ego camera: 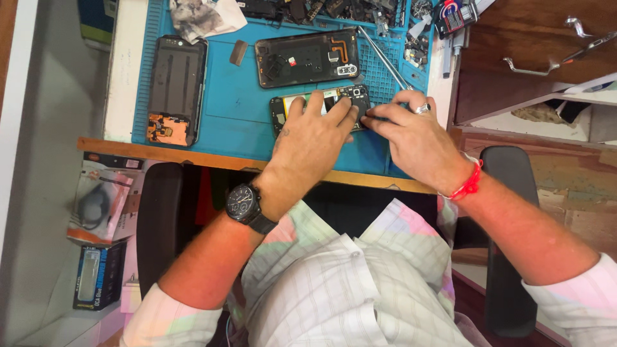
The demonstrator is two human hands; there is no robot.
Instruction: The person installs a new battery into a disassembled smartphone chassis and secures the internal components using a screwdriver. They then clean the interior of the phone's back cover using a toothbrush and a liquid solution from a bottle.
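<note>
An opened phone (340, 99) on the blue mat (238, 96) is pressed flat by the left hand (315, 132); its edge is pinched by the right hand (411, 132).

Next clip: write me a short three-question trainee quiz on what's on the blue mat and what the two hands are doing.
1. True or false: the left hand rests on the opened phone nearest the person.
2. Which wrist wears the black wristwatch? A) left B) right C) neither
3. What lies at the left end of the blue repair mat?

Key
1. True; its fingers press down on the phone while the right hand, wearing a ring, works at the phone's right end.
2. A; the right wrist carries a red thread band.
3. A dark phone back shell, lying lengthwise, apart from the second opened phone frame further up the mat.
</note>
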